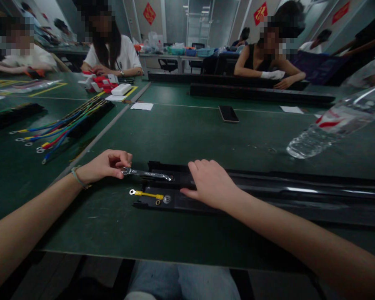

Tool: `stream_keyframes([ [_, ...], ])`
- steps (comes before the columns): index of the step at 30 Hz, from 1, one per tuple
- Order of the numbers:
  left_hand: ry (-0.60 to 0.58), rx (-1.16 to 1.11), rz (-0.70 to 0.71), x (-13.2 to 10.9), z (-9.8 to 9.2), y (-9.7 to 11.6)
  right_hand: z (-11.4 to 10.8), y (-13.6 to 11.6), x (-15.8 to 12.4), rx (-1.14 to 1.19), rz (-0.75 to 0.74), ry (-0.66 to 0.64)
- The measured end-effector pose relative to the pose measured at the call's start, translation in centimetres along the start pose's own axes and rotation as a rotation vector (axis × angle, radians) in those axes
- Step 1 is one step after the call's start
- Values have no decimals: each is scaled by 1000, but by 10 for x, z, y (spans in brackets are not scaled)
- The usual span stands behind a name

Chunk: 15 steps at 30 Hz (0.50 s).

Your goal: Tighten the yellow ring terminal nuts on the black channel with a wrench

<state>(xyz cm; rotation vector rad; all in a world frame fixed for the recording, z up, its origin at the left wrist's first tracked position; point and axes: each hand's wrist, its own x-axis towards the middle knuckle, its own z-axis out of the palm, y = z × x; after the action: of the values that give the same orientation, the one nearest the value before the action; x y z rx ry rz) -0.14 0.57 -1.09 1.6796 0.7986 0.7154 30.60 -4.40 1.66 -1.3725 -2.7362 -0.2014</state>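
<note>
Head view, with clock hours read from mid-frame: one silver wrench (148, 173) toward 8, pinched at its near end between thumb and fingers of the left hand (108, 164), with the other end at one fastener (172, 178) inside the long black channel (287, 189); cannot tell whether seated on it. Between 4 and 5, one right hand (214, 183), open and palm down across the same channel, with thumb set apart from the fingers. Between 7 and 8, one short yellow wire (150, 194), with one ring lug jutting past the channel's end, beside one round bolt head (166, 199) and one small brass-coloured ring (158, 202). Toward 2, one smartphone (228, 113); near 3, one tilted clear plastic bottle (331, 125). Between 9 and 10, one multicoloured cable bundle (76, 118), with five ring terminals in sight.
</note>
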Motion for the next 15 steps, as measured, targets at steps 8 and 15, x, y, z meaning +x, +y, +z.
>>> stream_keyframes([
  [8, -103, -2, -29, -2, 4, 4, 1, 0, 0, -2, 1, 0],
  [15, 85, 107, -46, 0, 4, 5, 0, 0, 0, -14, 4, 6],
])
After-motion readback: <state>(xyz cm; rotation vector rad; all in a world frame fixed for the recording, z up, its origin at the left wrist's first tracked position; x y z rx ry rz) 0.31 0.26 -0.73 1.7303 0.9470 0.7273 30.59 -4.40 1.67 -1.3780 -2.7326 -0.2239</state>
